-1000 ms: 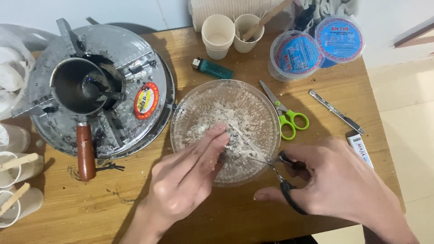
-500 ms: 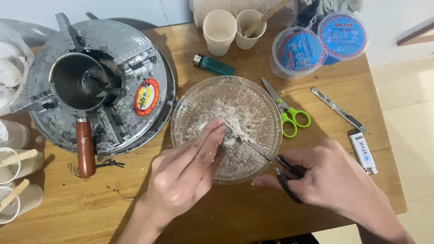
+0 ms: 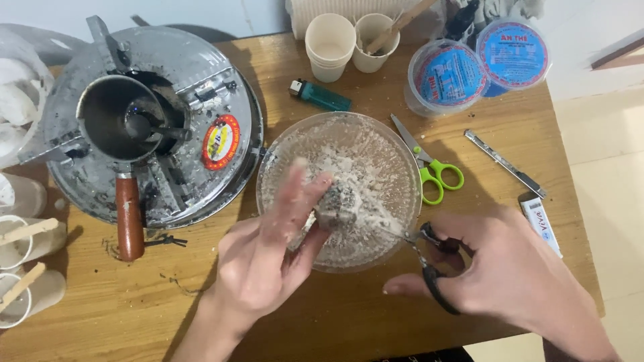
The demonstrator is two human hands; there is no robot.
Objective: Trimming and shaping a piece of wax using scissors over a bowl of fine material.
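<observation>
A clear glass bowl dusted with white powder stands mid-table. My left hand reaches into it and pinches a grey, powder-coated lump between thumb and fingers. My right hand grips black-handled scissors at the bowl's near right rim; their blades point into the bowl toward the lump. Whether the blades touch the lump is unclear.
A round metal stove with a small pot and its brown handle sits left. Green-handled scissors, a green lighter, paper cups, two lidded tubs, a metal tool and a tube surround the bowl. Cups with sticks line the left edge.
My left hand has lifted the lump up out of the powder and holds it higher. The right hand with the black scissors stays at the bowl's right rim.
</observation>
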